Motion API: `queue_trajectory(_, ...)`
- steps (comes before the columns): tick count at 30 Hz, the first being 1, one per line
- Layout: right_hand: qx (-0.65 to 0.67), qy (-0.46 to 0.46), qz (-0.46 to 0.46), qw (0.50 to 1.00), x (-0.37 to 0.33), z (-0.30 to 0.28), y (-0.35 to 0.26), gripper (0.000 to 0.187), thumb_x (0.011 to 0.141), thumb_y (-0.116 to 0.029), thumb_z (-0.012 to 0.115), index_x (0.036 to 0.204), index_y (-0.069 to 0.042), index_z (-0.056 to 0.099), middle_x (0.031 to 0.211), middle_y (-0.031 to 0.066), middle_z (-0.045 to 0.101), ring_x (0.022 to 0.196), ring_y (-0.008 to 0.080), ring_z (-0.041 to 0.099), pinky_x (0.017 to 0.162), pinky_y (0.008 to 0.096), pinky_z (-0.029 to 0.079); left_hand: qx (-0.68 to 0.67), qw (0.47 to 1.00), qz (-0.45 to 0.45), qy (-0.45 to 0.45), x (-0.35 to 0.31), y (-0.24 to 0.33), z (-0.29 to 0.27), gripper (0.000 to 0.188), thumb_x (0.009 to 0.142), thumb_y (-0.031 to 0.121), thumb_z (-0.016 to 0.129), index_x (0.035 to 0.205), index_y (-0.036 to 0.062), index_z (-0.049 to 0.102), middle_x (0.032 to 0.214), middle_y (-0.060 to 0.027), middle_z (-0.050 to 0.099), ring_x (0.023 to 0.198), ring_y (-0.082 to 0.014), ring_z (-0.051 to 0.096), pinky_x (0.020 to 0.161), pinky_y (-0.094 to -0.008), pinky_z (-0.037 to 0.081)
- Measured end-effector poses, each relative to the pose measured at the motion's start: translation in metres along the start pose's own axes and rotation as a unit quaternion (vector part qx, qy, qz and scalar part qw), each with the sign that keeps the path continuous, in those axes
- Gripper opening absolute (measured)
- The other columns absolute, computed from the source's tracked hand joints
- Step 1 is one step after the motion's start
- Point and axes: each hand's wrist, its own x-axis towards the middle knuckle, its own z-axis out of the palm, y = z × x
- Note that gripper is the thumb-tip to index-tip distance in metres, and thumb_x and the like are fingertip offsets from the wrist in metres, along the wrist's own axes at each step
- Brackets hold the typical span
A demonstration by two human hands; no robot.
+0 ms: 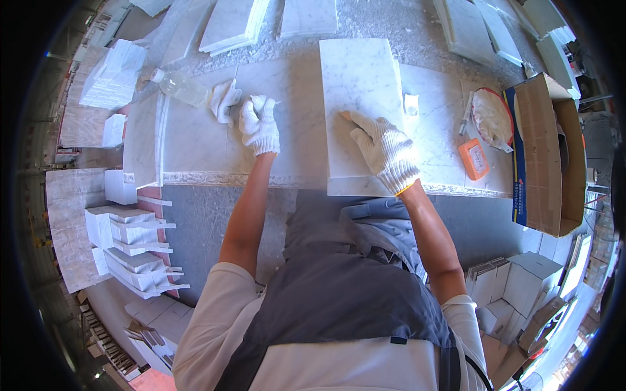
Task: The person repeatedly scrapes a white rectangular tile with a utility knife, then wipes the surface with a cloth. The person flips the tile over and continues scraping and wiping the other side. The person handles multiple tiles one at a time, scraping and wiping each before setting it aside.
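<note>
My left hand [259, 127], in a white knit glove, is closed with its fingers curled in above the marble work surface. What it holds, if anything, is hidden. Just left of it lies a crumpled white cloth [224, 101], beside a clear plastic bottle [182, 88] on its side. My right hand [386, 148], gloved too, rests on the lower part of a stack of pale marble tiles [358, 75], with thumb and fingers apart. A bare fingertip shows at the glove's end. The stack's near end reaches the table's front edge.
An orange block [474, 159] and a round bowl of whitish material [492, 117] lie right of the stack. Beyond them an open cardboard box [544, 156] overhangs the edge. More marble slabs [235, 25] line the dusty far side; cut tiles [114, 75] are stacked left.
</note>
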Motion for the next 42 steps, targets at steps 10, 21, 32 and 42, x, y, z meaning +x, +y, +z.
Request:
queue_trajectory(10, -0.081, 0.078, -0.101, 0.989, 0.005, 0.004, 0.001, 0.04, 0.099, -0.028, 0.062, 0.139, -0.021, 0.064, 0.094, 0.0156, 0.07, 0.078, 0.0348, 0.07, 0.068, 0.0447, 0.057, -0.018, 1.0, 0.008, 0.013, -0.001, -0.001, 0.001, 0.019, 0.086, 0.008, 0.08, 0.099, 0.0023, 0.068, 0.099, -0.0012, 0.064, 0.091, -0.0113, 0.058, 0.084, -0.0309, 0.055)
queue_trajectory(21, -0.054, 0.142, -0.132, 0.98, -0.009, -0.002, 0.0, 0.04, 0.1, -0.029, 0.062, 0.139, -0.02, 0.065, 0.089, 0.0165, 0.068, 0.069, 0.0353, 0.068, 0.061, 0.046, 0.056, -0.106, 0.994, -0.03, -0.007, -0.007, 0.022, -0.004, 0.019, 0.087, 0.007, 0.079, 0.101, 0.0006, 0.068, 0.103, -0.0041, 0.064, 0.097, -0.0137, 0.059, 0.089, -0.032, 0.055)
queue_trajectory(32, -0.041, 0.136, -0.093, 0.985, -0.017, 0.005, 0.004, 0.035, 0.095, -0.025, 0.07, 0.129, -0.015, 0.072, 0.086, 0.0145, 0.068, 0.07, 0.0319, 0.068, 0.063, 0.0404, 0.055, -0.291, 0.94, -0.103, -0.144, -0.044, 0.106, -0.03, 0.025, 0.092, 0.001, 0.071, 0.112, 0.0013, 0.057, 0.12, -0.0091, 0.061, 0.11, -0.0175, 0.059, 0.094, -0.0341, 0.056)
queue_trajectory(42, -0.008, 0.21, -0.101, 0.972, -0.057, 0.015, -0.005, 0.037, 0.087, -0.02, 0.079, 0.123, -0.017, 0.076, 0.079, 0.0078, 0.063, 0.065, 0.0265, 0.063, 0.06, 0.0393, 0.051, 0.027, 0.96, 0.077, -0.269, -0.055, 0.104, -0.041, 0.05, 0.093, 0.006, 0.075, 0.137, 0.0008, 0.053, 0.123, -0.0118, 0.065, 0.11, -0.0169, 0.064, 0.093, -0.0342, 0.054)
